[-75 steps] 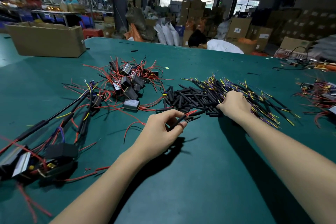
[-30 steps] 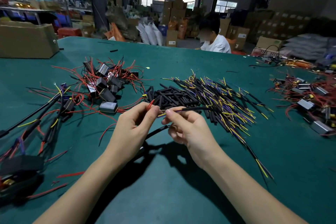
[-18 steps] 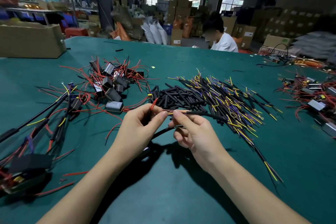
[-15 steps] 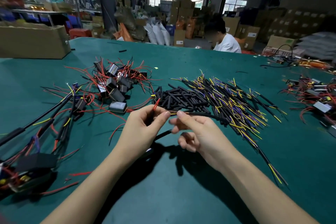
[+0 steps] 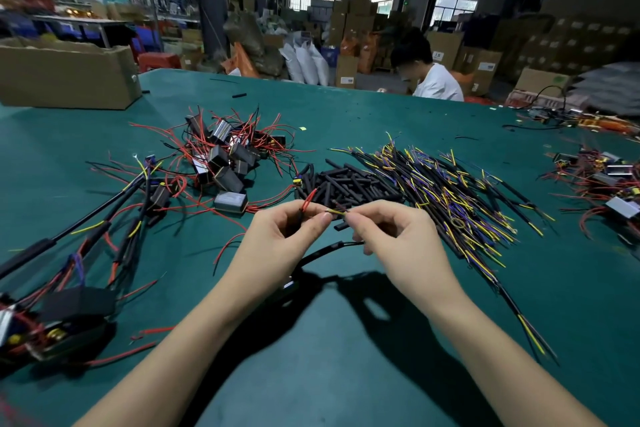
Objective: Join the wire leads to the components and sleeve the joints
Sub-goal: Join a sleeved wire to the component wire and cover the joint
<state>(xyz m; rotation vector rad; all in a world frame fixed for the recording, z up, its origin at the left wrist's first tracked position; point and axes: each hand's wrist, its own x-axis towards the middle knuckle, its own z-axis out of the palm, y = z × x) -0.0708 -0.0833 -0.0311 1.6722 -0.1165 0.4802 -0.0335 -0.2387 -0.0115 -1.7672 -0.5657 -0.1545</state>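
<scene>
My left hand (image 5: 280,243) pinches a red wire lead (image 5: 307,200) whose tip sticks up above the fingers. My right hand (image 5: 391,236) pinches the yellow end of a black sleeved lead (image 5: 337,212) just right of it; the two fingertips nearly touch. A black cable (image 5: 322,253) hangs in a loop under both hands. Behind the hands lie a pile of short black sleeves (image 5: 346,184) and a spread of black leads with yellow and purple ends (image 5: 450,194). Black box components with red wires (image 5: 225,163) are heaped at the left.
Joined harnesses (image 5: 69,288) lie at the near left on the green table (image 5: 329,374). More components with red wires (image 5: 602,184) sit at the right edge. A cardboard box (image 5: 65,76) stands at the far left. A person in white (image 5: 433,80) sits across the table.
My right hand left the lead pile with a black sleeved lead and came to my left hand. The hands now meet closer together, the lead's yellow end at my left fingertips.
</scene>
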